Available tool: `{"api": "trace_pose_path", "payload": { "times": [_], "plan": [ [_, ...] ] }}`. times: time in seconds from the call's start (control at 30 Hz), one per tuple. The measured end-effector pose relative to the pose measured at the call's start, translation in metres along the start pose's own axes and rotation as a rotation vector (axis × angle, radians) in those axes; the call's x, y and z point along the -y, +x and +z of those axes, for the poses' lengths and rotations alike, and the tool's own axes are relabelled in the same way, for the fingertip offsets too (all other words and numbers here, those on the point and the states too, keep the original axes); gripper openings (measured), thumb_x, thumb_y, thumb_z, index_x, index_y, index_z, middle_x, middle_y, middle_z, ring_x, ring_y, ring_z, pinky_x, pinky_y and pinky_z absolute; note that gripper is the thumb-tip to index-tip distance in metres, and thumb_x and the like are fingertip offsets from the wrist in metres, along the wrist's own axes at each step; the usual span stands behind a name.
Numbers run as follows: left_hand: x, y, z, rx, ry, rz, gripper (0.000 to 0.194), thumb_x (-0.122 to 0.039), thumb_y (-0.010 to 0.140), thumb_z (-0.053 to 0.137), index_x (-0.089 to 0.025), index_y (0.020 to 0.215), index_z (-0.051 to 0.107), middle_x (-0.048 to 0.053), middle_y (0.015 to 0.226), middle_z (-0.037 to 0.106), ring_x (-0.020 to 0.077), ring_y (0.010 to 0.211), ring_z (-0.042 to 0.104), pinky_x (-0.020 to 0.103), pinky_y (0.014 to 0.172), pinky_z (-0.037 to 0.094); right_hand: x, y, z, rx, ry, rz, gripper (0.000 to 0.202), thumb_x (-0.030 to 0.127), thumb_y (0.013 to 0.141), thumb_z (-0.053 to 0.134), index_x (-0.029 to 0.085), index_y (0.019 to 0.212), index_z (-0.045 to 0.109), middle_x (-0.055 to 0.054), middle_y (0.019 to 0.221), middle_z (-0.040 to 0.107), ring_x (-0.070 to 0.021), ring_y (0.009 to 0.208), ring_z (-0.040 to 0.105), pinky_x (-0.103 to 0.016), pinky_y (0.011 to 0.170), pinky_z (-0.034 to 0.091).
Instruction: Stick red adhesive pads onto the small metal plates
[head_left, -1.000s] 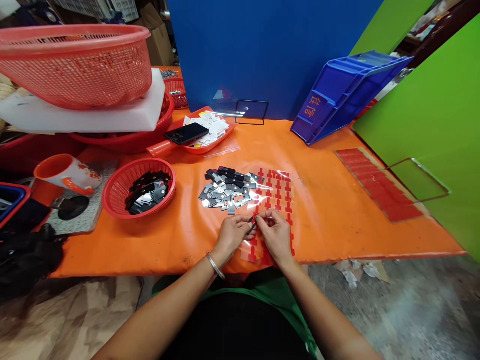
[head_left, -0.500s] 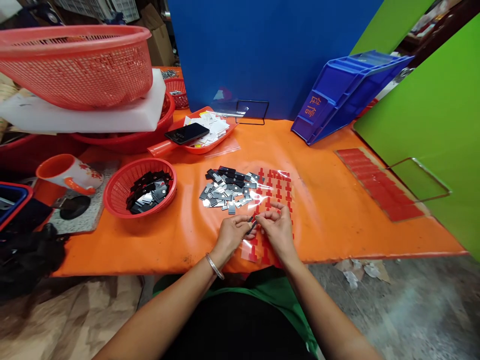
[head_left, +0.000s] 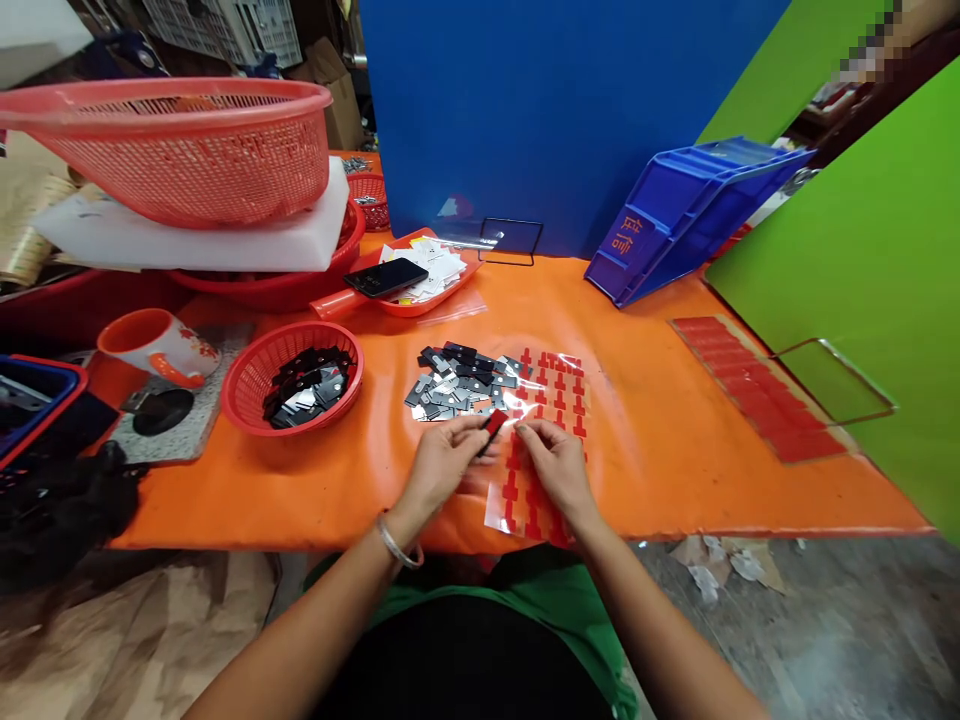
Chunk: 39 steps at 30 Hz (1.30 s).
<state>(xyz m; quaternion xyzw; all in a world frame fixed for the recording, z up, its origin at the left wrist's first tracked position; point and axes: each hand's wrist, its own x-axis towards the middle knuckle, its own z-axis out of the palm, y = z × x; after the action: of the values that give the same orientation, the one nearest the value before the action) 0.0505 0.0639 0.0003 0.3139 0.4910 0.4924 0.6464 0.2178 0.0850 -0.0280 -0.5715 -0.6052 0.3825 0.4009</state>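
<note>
Pile: on your table (head_left: 637,400), at the centre of the frame; the pile (head_left: 461,380) lies left of your film sheet (head_left: 559,400).
Small basket: left of the pile, your small basket (head_left: 240,390) has loose pieces (head_left: 311,385) in it.
Mug: at the left of the frame, your mug (head_left: 142,345) is by the stone slab (head_left: 199,425).
Scoop: behind the pile, your scoop (head_left: 337,303) carries papers (head_left: 442,270) and a phone (head_left: 386,277).
Large basket: upper left, on a foam block (head_left: 322,225); the large basket (head_left: 210,160) is above a basin (head_left: 341,262).
Crate: upper right, the crate (head_left: 675,215) stands tilted.
</note>
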Motion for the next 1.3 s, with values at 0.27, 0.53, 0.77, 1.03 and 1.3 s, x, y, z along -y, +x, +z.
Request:
{"api": "trace_pose_path", "payload": {
  "times": [0.27,0.53,0.77,1.03,1.3],
  "plan": [
    [-0.089,0.003,-0.121,-0.697,0.785,0.599,0.028,-0.031,0.082,0.055,-0.016,0.101,0.068,0.007,0.097,0.071,0.0204,0.087,0.067,0.036,0.087,0.05,0.004,0.024,0.023,0.128,-0.626,-0.371,0.021,0.022,0.088,0.05,0.021,0.083,0.07,-0.008,0.086,0.063,-0.022,0.085,0.054,-0.033,0.075,0.044],
    [-0.084,-0.006,-0.133,-0.733,1.081,0.841,0.024,-0.022,0.085,0.051,-0.019,0.102,0.068,0.006,0.105,0.068,0.02,0.103,0.06,0.035,0.097,0.043,0.03,0.034,0.045,0.194,-1.05,-0.22,0.021,0.031,0.087,0.054,0.016,0.091,0.068,-0.012,0.095,0.065,-0.026,0.097,0.052,-0.031,0.075,0.042],
    [-0.038,-0.003,-0.064,-0.309,0.902,0.714,0.021,-0.021,0.085,0.052,-0.018,0.096,0.069,0.006,0.097,0.071,0.0184,0.093,0.064,0.031,0.088,0.048,0.029,0.041,0.043,0.21,-1.091,-0.216,0.019,0.015,0.084,0.05,0.016,0.088,0.069,-0.013,0.087,0.067,-0.0257,0.088,0.057,-0.03,0.062,0.04],
    [0.0,0.01,-0.048,-0.098,0.852,0.484,0.021,-0.02,0.085,0.051,-0.02,0.096,0.069,0.005,0.098,0.071,0.0194,0.094,0.064,0.032,0.085,0.049,0.025,0.06,0.026,0.422,-0.94,-0.521,0.021,0.009,0.077,0.054,0.021,0.082,0.07,-0.008,0.085,0.058,-0.0197,0.076,0.053,-0.026,0.055,0.034],
    [0.012,0.011,-0.046,-0.082,0.984,0.489,0.018,-0.021,0.083,0.056,-0.018,0.094,0.07,0.008,0.088,0.068,0.0221,0.088,0.061,0.037,0.083,0.047,0.025,0.071,0.023,0.504,-0.749,-0.659,0.018,0.011,0.075,0.055,0.019,0.09,0.06,-0.006,0.091,0.058,-0.0178,0.083,0.053,-0.024,0.062,0.037]
  ]
}}
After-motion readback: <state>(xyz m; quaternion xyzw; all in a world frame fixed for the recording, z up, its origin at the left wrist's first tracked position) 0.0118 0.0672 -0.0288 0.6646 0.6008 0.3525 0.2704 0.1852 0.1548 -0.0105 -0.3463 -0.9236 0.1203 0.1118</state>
